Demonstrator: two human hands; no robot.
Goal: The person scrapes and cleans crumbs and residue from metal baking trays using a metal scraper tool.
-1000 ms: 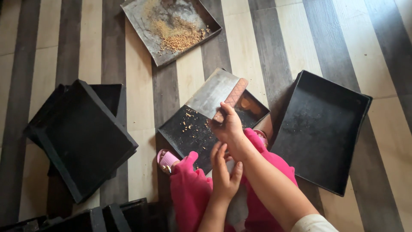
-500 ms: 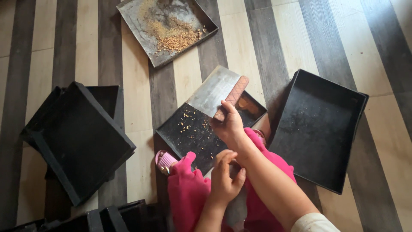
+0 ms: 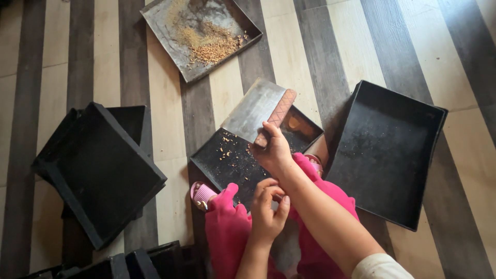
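Head view: right hand [image 3: 273,151] fingers clamp scraper [image 3: 261,111], left hand [image 3: 268,211] curled loosely, tray [image 3: 227,163] partly hidden

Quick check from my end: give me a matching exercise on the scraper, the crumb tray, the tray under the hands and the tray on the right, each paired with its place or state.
Things:
1. metal scraper
2. grey tray
3. middle black tray
4. right black tray

Places or states:
A. lies flat at the right, holds only fine specks
B. at the top, holds a heap of tan crumbs
C. gripped at its handle by the right hand
D. in front of the knees, a few crumbs on it

Pairs: 1-C, 2-B, 3-D, 4-A
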